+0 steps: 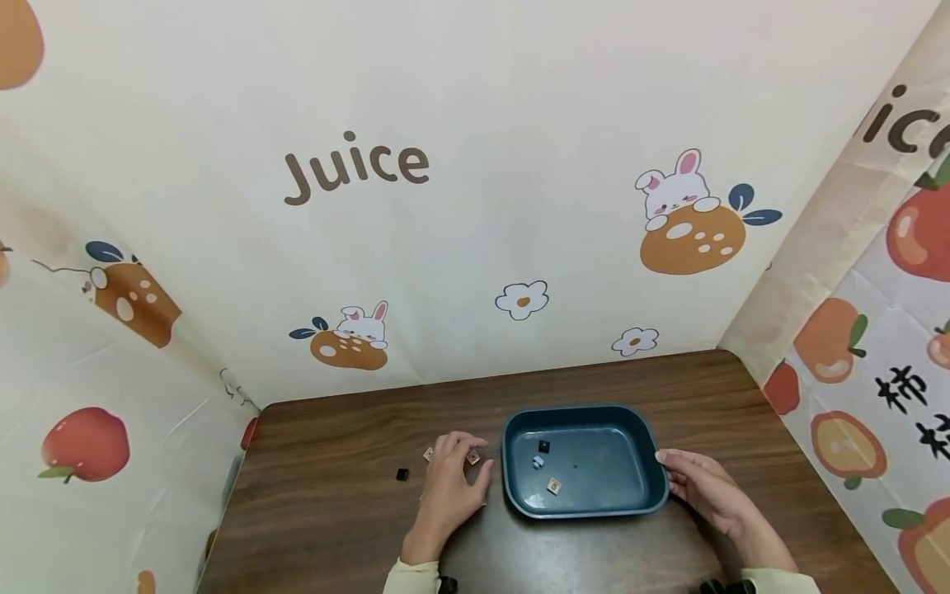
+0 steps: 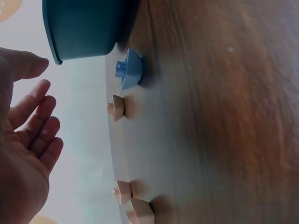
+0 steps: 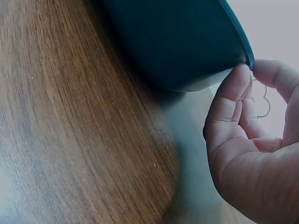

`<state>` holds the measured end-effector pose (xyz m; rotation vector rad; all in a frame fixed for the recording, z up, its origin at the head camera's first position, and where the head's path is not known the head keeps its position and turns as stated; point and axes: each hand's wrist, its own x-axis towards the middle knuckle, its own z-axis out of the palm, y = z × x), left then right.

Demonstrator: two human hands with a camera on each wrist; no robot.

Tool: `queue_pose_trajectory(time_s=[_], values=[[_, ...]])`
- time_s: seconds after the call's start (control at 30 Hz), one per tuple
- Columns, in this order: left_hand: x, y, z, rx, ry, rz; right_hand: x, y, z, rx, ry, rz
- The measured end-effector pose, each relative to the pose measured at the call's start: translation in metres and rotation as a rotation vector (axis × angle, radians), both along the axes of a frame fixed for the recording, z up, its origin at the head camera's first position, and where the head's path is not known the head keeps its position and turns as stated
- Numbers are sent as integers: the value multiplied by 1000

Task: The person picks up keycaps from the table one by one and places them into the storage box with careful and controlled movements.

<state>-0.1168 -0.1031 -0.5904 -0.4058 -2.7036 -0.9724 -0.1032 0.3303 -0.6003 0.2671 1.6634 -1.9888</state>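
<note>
My right hand (image 1: 705,487) pinches the right rim of a dark teal tray (image 3: 187,51) between thumb and fingers. Inside the tray lie a black piece (image 1: 544,446), a light blue piece (image 1: 538,463) and a tan square piece (image 1: 553,486). Left of the tray, my left hand (image 1: 449,487) hovers over the table with loosely bent fingers and nothing visible between them. Near it are tan pieces (image 1: 472,456), partly hidden by the hand in the head view. The left wrist view shows a blue piece (image 2: 132,71) and several small tan knobbed pieces (image 2: 118,108) on the wood.
A small black piece (image 1: 402,474) lies on the brown wooden table (image 1: 319,495), left of my left hand. Printed cloth walls (image 1: 475,206) with fruit and rabbits enclose the table at the back and both sides.
</note>
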Motion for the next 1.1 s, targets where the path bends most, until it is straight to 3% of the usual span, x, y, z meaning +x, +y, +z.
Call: queue_pose_trajectory(time_s=[0.3,0.47,0.7,0.9,1.1], values=[[8,-13,-11,-11,32,38,1,0,2,-6,4,3],[12,-17,-17,-15,13,51,2,0,2,-31,25,24],[15,-17,-20,28,6,25,3,0,1,-37,32,23],[17,-16,-22,-5,37,33,3,-2,2,-23,25,8],[21,-15,-22,-13,-40,38,3,-2,1,-23,25,5]])
